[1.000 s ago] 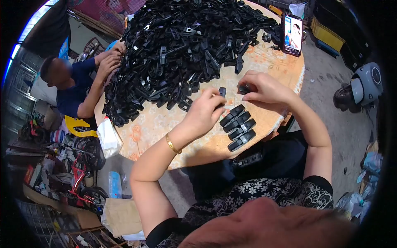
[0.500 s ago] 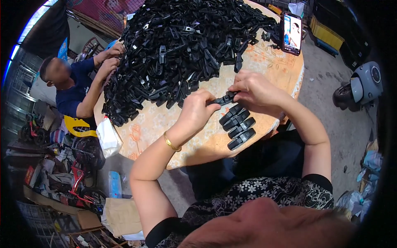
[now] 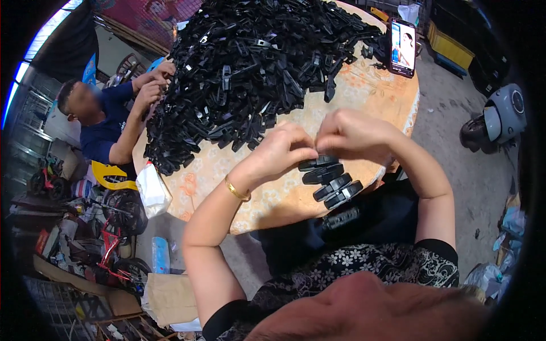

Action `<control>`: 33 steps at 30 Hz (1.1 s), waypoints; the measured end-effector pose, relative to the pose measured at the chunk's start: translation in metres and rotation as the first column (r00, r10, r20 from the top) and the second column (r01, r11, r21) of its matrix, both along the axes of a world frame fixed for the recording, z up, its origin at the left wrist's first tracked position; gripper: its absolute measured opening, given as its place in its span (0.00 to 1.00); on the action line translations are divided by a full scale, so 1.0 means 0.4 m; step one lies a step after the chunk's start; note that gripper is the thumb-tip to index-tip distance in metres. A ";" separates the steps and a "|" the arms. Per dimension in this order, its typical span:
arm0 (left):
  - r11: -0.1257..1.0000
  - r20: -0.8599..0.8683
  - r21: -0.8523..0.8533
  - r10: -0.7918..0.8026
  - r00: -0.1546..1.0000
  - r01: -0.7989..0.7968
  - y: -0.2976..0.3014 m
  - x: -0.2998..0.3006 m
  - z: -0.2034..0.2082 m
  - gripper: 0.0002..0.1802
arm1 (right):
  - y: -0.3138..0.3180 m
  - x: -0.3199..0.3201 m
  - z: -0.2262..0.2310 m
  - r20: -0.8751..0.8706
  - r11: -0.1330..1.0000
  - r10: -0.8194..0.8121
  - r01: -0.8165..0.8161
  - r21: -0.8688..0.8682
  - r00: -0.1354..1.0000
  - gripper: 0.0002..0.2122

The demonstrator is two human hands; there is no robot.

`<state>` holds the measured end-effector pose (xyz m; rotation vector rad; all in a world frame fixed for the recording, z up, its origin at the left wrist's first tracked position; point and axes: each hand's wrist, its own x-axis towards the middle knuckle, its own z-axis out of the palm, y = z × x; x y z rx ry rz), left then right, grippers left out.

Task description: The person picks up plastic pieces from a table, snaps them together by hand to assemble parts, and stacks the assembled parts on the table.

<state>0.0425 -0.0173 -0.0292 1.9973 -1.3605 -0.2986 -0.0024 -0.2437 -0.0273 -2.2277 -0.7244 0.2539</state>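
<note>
My left hand [image 3: 282, 149] and my right hand [image 3: 354, 132] meet above the table, thumbs and fingers pinched together. Between and just under the fingertips is a black plastic part [image 3: 318, 163], largely covered by them. From there a row of similar black plastic pieces [image 3: 333, 187] runs toward the table's near edge; I cannot tell whether they are joined. Past the edge, above my dark-clothed lap, one more black piece [image 3: 341, 217] shows blurred. Beyond my hands rises a big heap of black plastic parts [image 3: 244, 74].
The round table [image 3: 199, 199] has a flowered orange cloth. A lit phone [image 3: 402, 48] stands at its far right, a white packet [image 3: 152, 190] at the left edge. Across on the left, a person [image 3: 108, 122] handles the heap's edge. A grey scooter [image 3: 500, 116] stands at right.
Both hands have drawn closer together over the row's far end. The row has shifted toward the near edge, and one blurred piece now shows beyond it.
</note>
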 end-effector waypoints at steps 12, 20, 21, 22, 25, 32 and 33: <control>0.912 0.682 -0.107 0.357 0.639 -0.396 -0.161 0.196 -0.043 0.34 | -0.127 0.382 -0.119 0.441 0.808 -0.508 0.587 -0.053 0.739 0.27; 0.926 0.571 -0.126 0.362 0.737 -0.357 -0.049 0.131 -0.019 0.30 | -0.034 0.196 -0.088 0.563 0.885 -0.383 0.467 -0.004 0.732 0.22; 0.921 0.521 -0.109 0.373 0.768 -0.374 -0.034 0.120 -0.013 0.29 | -0.026 0.184 -0.090 0.619 0.887 -0.363 0.462 0.000 0.697 0.23; 0.916 0.547 -0.137 0.388 0.742 -0.377 -0.019 0.119 -0.027 0.32 | -0.023 0.171 -0.089 0.638 0.893 -0.360 0.450 0.023 0.680 0.22; 0.900 0.530 -0.179 0.428 0.732 -0.397 0.006 0.103 -0.049 0.34 | -0.029 0.157 -0.092 0.672 0.905 -0.358 0.418 0.079 0.648 0.21; 0.870 0.659 -0.303 0.487 0.574 -0.390 0.018 0.069 -0.022 0.28 | -0.036 0.143 -0.074 0.751 0.915 -0.337 0.387 0.117 0.568 0.17; 0.877 0.694 -0.361 0.480 0.536 -0.318 0.007 0.063 -0.020 0.24 | -0.045 0.145 -0.072 0.753 0.911 -0.348 0.392 0.130 0.559 0.17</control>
